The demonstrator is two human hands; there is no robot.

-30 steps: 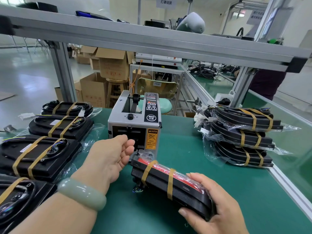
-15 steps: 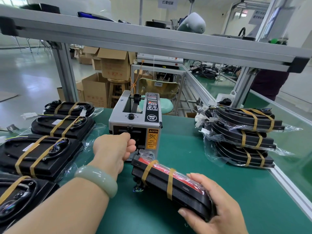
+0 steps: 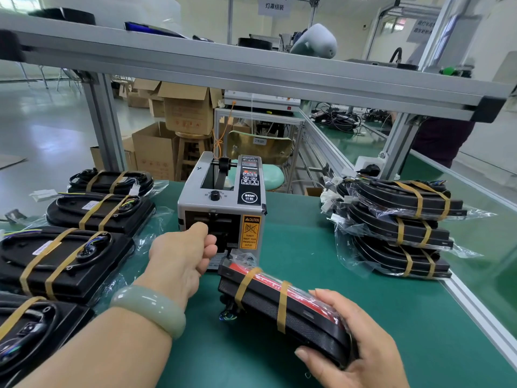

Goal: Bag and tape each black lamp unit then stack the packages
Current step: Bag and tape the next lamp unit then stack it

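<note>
The right hand (image 3: 361, 348) grips the near end of a bagged lamp (image 3: 279, 301) on the bench (image 3: 321, 247) just before the dispenser (image 3: 223, 203), at whose outlet the left hand (image 3: 181, 252) curls its fingers, on tape or not I cannot tell.

Bare forearms, pale green bangle (image 3: 148, 310) (smooth, glossy) round left wrist

Green bench (image 3: 363, 317), tape dispenser (image 3: 221, 208) at ctr, 4 lamp units (image 3: 67, 261) on L, stack of 3 pkgs (image 3: 397, 228) on R
</note>
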